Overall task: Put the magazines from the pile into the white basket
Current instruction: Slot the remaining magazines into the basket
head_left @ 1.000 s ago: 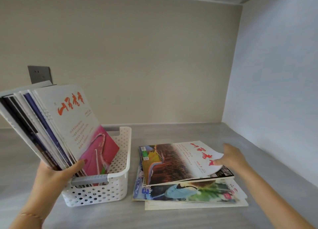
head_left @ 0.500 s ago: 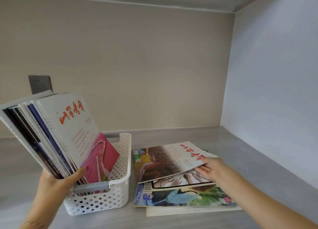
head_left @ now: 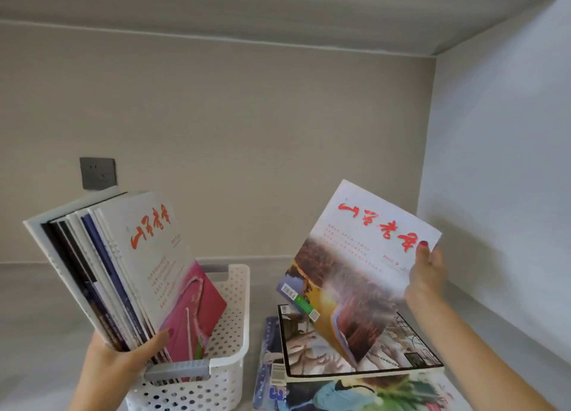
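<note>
Right hand point(head_left: 428, 274) pinching lifted magazine point(head_left: 355, 274) by corner, clearing pile point(head_left: 355, 364) | left hand point(head_left: 123, 356) gripping filed magazines point(head_left: 123, 271), tilting them aside, opening room in white basket point(head_left: 228, 333) | surface point(head_left: 37, 333) carrying both

Beige back wall point(head_left: 247, 132) with grey socket point(head_left: 98, 173) — pale side wall point(head_left: 500, 163).

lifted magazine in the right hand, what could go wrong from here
The right hand pinches the lifted magazine by one corner only, so it droops and could slip from that grip or bend. The left hand holds the leaning magazines back in the white basket; if it lets go, they may flop over the free space. The sagging lower corner might also snag the pile.
</note>
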